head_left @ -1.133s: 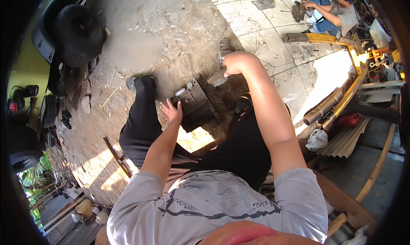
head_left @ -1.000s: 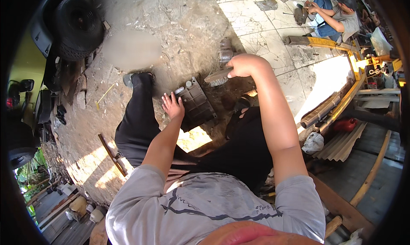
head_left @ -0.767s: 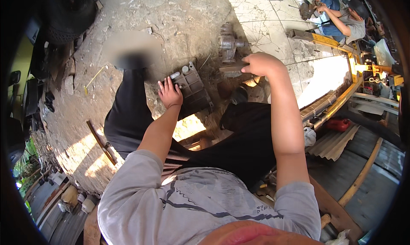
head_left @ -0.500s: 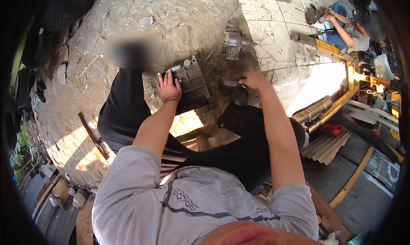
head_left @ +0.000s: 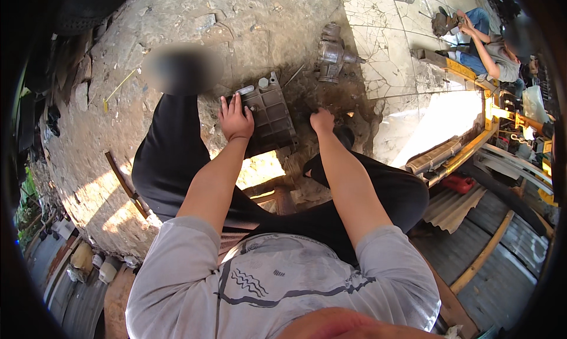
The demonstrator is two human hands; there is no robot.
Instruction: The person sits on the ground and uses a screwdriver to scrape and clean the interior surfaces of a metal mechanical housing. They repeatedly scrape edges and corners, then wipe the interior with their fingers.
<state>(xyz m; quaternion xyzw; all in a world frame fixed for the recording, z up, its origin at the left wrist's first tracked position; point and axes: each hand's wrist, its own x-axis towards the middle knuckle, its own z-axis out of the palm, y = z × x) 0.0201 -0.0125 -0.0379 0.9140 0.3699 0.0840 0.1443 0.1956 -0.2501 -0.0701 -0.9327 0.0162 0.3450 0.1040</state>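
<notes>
A grey ribbed metal casing (head_left: 271, 114), box-shaped with a round pale cap on its far side, rests on the ground in front of me. My left hand (head_left: 236, 119) lies on its left side with fingers stretched out, near a small light bar on its edge. Just right of the casing, low over the dark ground, is my right hand (head_left: 322, 120). Its fingers are closed, and whatever they grip is lost against the dark soil. Beyond it lies a greasy metal housing (head_left: 332, 54) with a shaft sticking out.
My legs frame the casing on both sides. A person (head_left: 487, 52) sits at the upper right, handling something. A yellow metal frame (head_left: 466, 150) and corrugated sheet (head_left: 455, 206) lie to the right. A rusty bar (head_left: 126, 184) lies on the left, and a thin rod (head_left: 293, 76) behind the casing.
My right hand has moved left, closer to the casing; a flat greyish piece seen by its fingers before no longer shows clearly. My left hand stays on the casing.
</notes>
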